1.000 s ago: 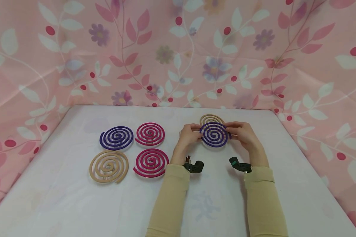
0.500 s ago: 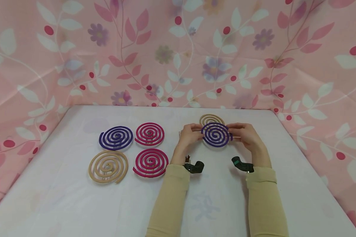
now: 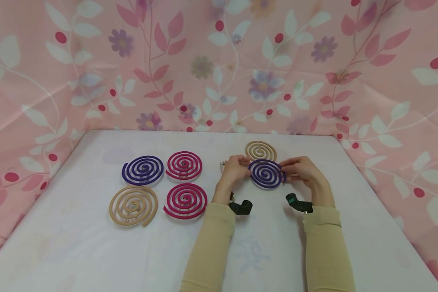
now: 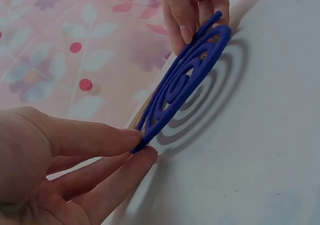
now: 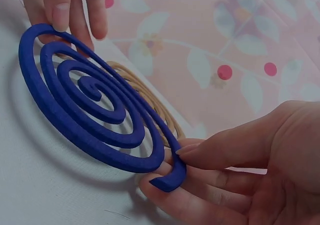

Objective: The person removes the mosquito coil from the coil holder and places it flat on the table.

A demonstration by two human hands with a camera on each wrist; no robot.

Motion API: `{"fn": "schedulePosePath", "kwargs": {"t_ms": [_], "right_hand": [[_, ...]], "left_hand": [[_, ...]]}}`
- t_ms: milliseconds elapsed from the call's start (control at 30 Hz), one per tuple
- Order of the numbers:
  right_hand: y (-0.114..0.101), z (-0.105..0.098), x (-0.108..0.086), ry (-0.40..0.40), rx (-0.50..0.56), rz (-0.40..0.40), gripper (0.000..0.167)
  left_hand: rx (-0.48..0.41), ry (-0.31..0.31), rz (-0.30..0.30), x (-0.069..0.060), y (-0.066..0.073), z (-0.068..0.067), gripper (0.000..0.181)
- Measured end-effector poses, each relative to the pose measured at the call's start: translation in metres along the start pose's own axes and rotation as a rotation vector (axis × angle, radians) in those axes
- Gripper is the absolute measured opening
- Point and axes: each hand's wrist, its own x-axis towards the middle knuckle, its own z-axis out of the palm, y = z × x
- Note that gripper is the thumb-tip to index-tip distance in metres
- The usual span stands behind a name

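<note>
A blue-purple mosquito coil (image 3: 265,174) is held level between both hands, just above the white table, with its shadow below it in the left wrist view. My left hand (image 3: 235,170) pinches its left rim between thumb and fingers. On the opposite side my right hand (image 3: 303,172) pinches the rim near the coil's outer tail end (image 5: 169,181). Right behind the held coil lies a tan coil (image 3: 260,151), partly covered by it in the right wrist view.
To the left, another blue-purple coil (image 3: 143,170), two magenta coils (image 3: 184,165) and a larger tan coil (image 3: 133,205) sit on small metal stands. A metal stand (image 3: 222,165) shows beside the left hand. Floral cloth (image 3: 204,73) rises behind the white table (image 3: 95,259).
Both hands have lowered the blue-purple coil and brought it nearer, tilting it flatter. More of the tan coil behind it shows. The coils on the left stay put.
</note>
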Motion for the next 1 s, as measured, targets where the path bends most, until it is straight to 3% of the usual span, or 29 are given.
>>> {"fn": "schedulePosePath", "kwargs": {"t_ms": [300, 533, 1000], "right_hand": [[-0.0016, -0.0011, -0.0021, 0.008, -0.081, 0.052, 0.037], [-0.0011, -0.0010, -0.0012, 0.011, -0.117, 0.064, 0.036], [-0.0065, 0.0069, -0.0023, 0.113, -0.205, 0.030, 0.034]], "left_hand": [[0.117, -0.026, -0.022, -0.0060, 0.0059, -0.0002, 0.041], [0.133, -0.046, -0.032, -0.0077, 0.0069, -0.0016, 0.048], [0.111, -0.025, -0.040, -0.0079, 0.0070, -0.0007, 0.048]]}}
